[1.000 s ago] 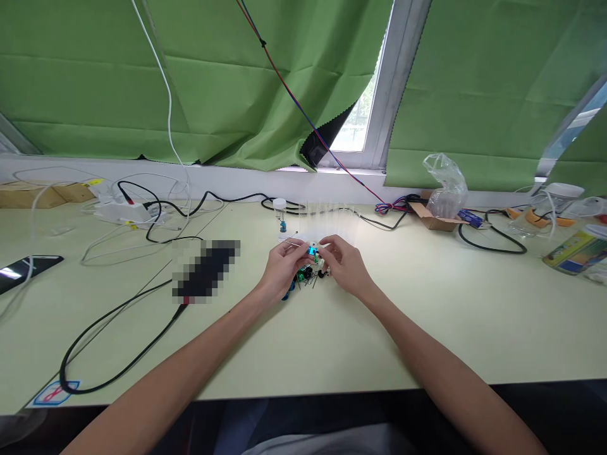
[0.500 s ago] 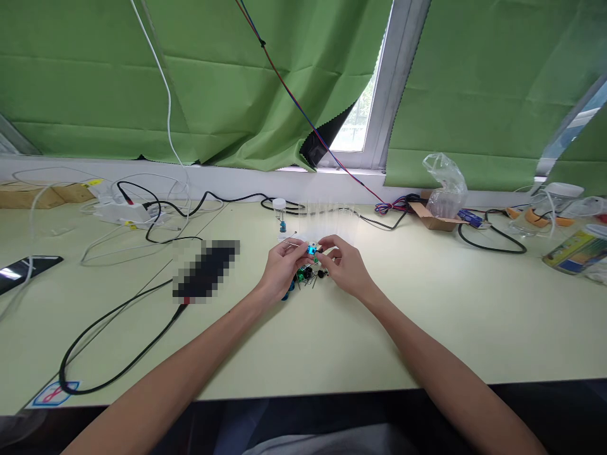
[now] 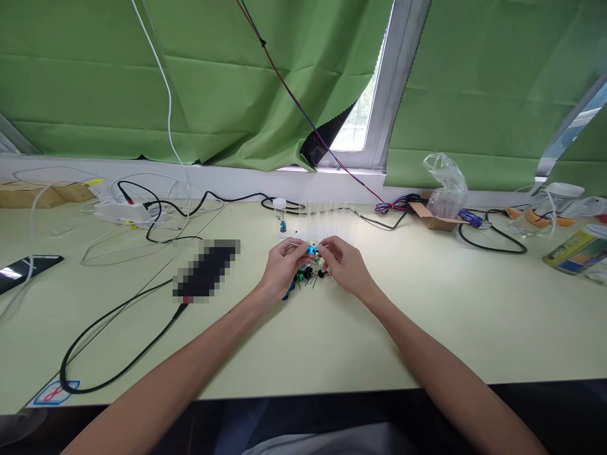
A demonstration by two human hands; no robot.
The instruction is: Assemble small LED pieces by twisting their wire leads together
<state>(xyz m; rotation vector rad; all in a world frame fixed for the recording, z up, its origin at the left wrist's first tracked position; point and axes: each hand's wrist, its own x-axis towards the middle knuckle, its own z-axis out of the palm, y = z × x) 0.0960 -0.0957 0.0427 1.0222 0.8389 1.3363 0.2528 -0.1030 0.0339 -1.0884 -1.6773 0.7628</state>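
My left hand [image 3: 283, 264] pinches a small bright blue part [image 3: 312, 249] between thumb and fingertips. A thin metal rod [image 3: 293, 235] sticks out by the same fingers. My right hand [image 3: 347, 260] is closed at the right side of the blue part, its thumb and index finger pressed together there; whatever lies between them is too small to make out. Below and between both hands lies a loose heap of small green and black pieces [image 3: 306, 273] with metal pins. Dark blue round pieces [image 3: 286, 293] peek out beneath my left wrist.
Clear upright tubes [image 3: 327, 218] stand just behind my hands, beside a small white-topped item [image 3: 279, 205]. At left are a black cable [image 3: 118, 373], a blurred dark device [image 3: 206, 268] and a phone [image 3: 28, 272]. A cardboard box [image 3: 434, 218] and a jar [image 3: 576, 249] stand at right.
My right fingertips have shifted slightly and now cover the black bit that showed beside the blue part. My left hand has stayed almost still.
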